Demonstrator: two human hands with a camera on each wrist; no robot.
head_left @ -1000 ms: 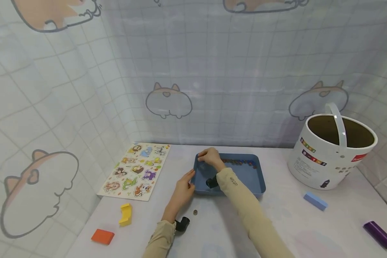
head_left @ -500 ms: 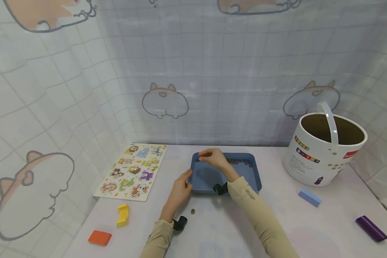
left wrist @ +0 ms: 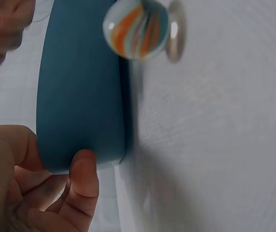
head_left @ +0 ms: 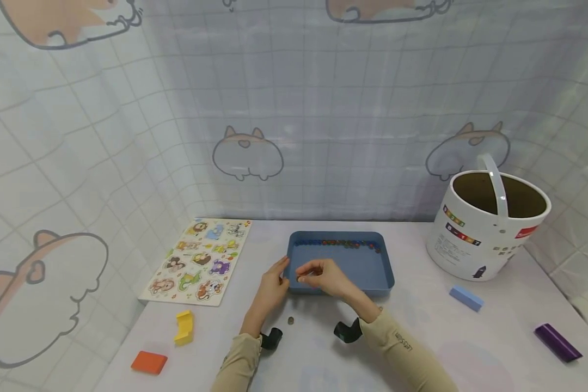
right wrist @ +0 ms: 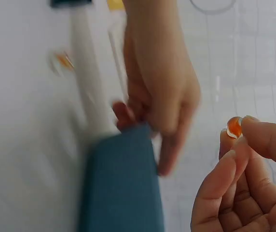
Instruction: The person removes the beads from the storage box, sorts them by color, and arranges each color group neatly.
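Note:
My left hand [head_left: 269, 291] holds the front left corner of a shallow blue tray [head_left: 389, 272]. In the left wrist view its thumb [left wrist: 84, 176] presses the tray's outer wall. Over the tray's front left part, my right hand [head_left: 330, 280] pinches an orange and clear marble [right wrist: 234, 127] between thumb and fingertips. Along the tray's back wall runs a row of small marbles [head_left: 350, 244], blue at the left and mixed colours to the right. On the table in front of the tray lies one loose marble [head_left: 291, 320], white with orange streaks in the left wrist view.
An animal picture board [head_left: 196, 261] lies at the left, with a yellow notched block [head_left: 184, 328] and an orange block [head_left: 149, 362] in front of it. At the right stand a white bucket [head_left: 463, 245], a light blue block [head_left: 466, 298] and a purple block [head_left: 558, 343].
My right hand has come from the tray's back left corner toward me, over its front left part, uncovering the blue marbles. The left hand stays at the corner; the view shifted slightly.

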